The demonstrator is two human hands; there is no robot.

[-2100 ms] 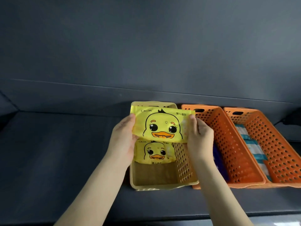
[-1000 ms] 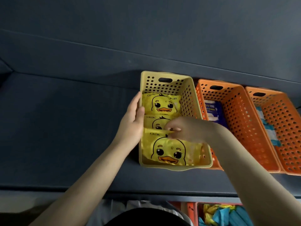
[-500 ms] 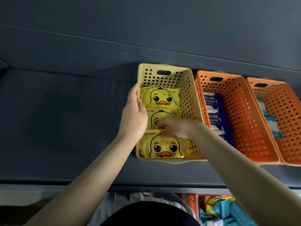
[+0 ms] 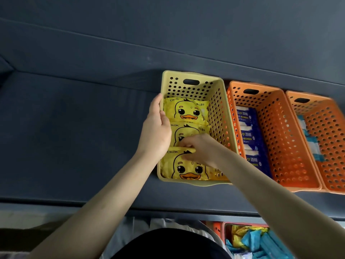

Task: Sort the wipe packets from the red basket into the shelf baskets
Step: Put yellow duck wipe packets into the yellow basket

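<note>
A yellow basket (image 4: 218, 101) stands on the dark shelf and holds three yellow duck wipe packets in a row. My left hand (image 4: 155, 130) rests against the basket's left rim, thumb over the edge. My right hand (image 4: 197, 148) reaches inside, its fingers pressing on the top edge of the nearest duck packet (image 4: 186, 169) and covering part of the middle packet (image 4: 188, 130). The far duck packet (image 4: 185, 111) lies uncovered. The red basket (image 4: 217, 229) shows at the bottom, below the shelf, with blue and yellow packets (image 4: 257, 240) inside.
Right of the yellow basket stand two orange baskets: the near one (image 4: 280, 128) holds dark blue wipe packets (image 4: 248, 135), the far one (image 4: 328, 139) holds white and teal packets. The dark shelf surface (image 4: 74, 128) stretches left. A shelf front edge (image 4: 93, 206) runs below.
The duck packet held above the basket now lies at its front. My right hand stays on that packet's top edge; my left moved to the rim. The view tilted down.
</note>
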